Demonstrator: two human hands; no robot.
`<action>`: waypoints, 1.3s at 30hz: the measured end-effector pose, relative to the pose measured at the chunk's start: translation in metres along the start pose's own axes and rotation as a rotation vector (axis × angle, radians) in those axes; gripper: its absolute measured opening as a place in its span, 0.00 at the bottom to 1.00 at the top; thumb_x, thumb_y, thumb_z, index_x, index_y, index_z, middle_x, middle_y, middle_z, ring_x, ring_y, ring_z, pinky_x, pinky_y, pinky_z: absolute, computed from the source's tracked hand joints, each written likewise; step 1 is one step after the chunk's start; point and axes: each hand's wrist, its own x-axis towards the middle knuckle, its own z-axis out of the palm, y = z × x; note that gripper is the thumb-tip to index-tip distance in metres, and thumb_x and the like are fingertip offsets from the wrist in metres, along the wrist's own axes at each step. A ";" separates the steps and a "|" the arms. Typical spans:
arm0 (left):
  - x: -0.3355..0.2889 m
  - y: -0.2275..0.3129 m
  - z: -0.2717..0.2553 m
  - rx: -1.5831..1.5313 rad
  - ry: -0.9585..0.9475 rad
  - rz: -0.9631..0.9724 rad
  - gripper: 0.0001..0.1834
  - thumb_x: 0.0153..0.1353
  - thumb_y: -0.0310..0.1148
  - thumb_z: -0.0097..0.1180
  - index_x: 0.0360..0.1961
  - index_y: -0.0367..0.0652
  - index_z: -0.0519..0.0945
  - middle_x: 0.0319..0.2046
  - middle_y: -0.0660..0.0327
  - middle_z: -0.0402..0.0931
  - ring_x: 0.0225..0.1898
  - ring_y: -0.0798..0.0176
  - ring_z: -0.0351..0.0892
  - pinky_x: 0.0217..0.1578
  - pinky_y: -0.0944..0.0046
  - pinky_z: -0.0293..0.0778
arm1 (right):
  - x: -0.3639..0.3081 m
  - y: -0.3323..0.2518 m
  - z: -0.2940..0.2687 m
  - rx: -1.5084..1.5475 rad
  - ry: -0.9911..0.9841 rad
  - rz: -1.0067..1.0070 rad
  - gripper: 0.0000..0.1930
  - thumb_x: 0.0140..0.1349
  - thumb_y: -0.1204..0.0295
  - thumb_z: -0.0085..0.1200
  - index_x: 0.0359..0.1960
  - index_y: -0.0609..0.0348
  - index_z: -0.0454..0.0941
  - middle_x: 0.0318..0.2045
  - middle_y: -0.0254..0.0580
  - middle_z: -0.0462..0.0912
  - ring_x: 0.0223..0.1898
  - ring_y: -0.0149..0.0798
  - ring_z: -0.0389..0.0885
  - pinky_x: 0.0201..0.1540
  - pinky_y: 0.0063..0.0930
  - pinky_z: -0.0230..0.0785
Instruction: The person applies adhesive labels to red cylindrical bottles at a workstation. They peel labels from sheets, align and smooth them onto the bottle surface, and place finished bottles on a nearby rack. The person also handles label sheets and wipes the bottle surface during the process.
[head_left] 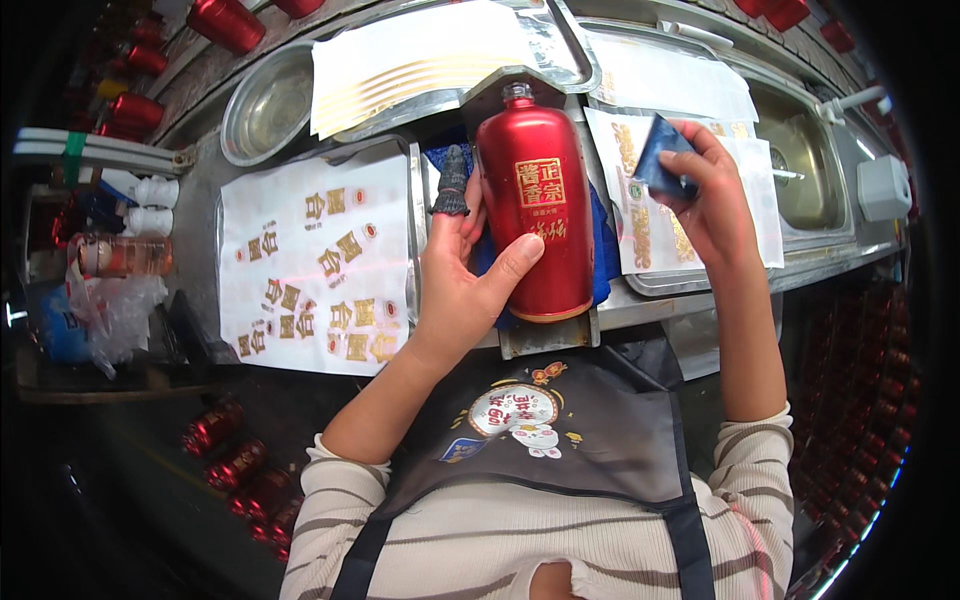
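Observation:
A glossy red bottle (538, 270) with gold lettering and a bare neck lies on a blue cloth (606, 240) in a metal holder (552, 338), neck pointing away from me. My left hand (468, 262) grips its left side, thumb across the front and fingers along the edge; one finger wears a black ribbed rubber cover (453, 185). Up to the right, my right hand (712, 180) pinches a flat dark blue piece (664, 165), perhaps a scraper, between thumb and fingers. It hangs above a sheet of gold decals (640, 240), apart from the bottle.
To the left lies a white sheet of gold-and-red decals (305, 215) on a tray. Behind are a round metal bowl (268, 105) and stacked gold-striped sheets (415, 65). A metal sink (800, 150) is at right. More red bottles (228, 25) stand around the bench.

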 end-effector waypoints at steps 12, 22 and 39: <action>-0.002 -0.005 -0.004 -0.047 -0.020 -0.001 0.42 0.61 0.25 0.62 0.70 0.28 0.52 0.68 0.45 0.59 0.69 0.57 0.61 0.68 0.57 0.58 | 0.020 -0.020 0.061 -1.006 -0.266 -1.578 0.10 0.51 0.77 0.60 0.36 0.58 0.77 0.27 0.41 0.77 0.28 0.44 0.79 0.32 0.35 0.75; -0.005 -0.007 -0.012 -0.285 -0.051 -0.051 0.32 0.72 0.35 0.38 0.73 0.31 0.49 0.71 0.52 0.56 0.70 0.61 0.58 0.70 0.60 0.52 | -0.011 -0.006 0.081 -1.116 -0.407 -1.733 0.11 0.45 0.73 0.61 0.32 0.56 0.76 0.27 0.34 0.77 0.30 0.40 0.79 0.30 0.34 0.73; -0.010 -0.018 -0.011 -0.040 0.039 0.020 0.35 0.68 0.27 0.53 0.71 0.30 0.53 0.67 0.48 0.63 0.67 0.60 0.63 0.66 0.62 0.58 | -0.040 0.023 0.050 -0.929 -0.547 -1.555 0.14 0.50 0.80 0.63 0.41 0.62 0.80 0.23 0.37 0.75 0.23 0.37 0.76 0.25 0.29 0.70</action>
